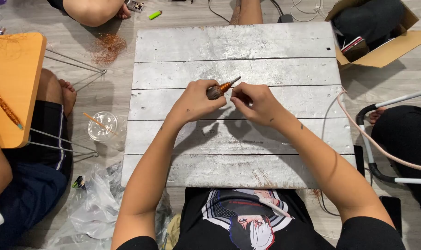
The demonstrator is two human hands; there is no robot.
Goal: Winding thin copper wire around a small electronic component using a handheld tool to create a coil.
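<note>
While gripped in the left hand, copper-wound tool, right hand pinching beside; straw in plastic cup.

board top: grey plank board bare across upper frame, open passage
board bottom: planks bare below both hands
centre: left hand, right hand block mid-board
left edge: plastic cup, orange table with wire legs crowd floor
right edge: cardboard box, pink cable, curved tube
</note>
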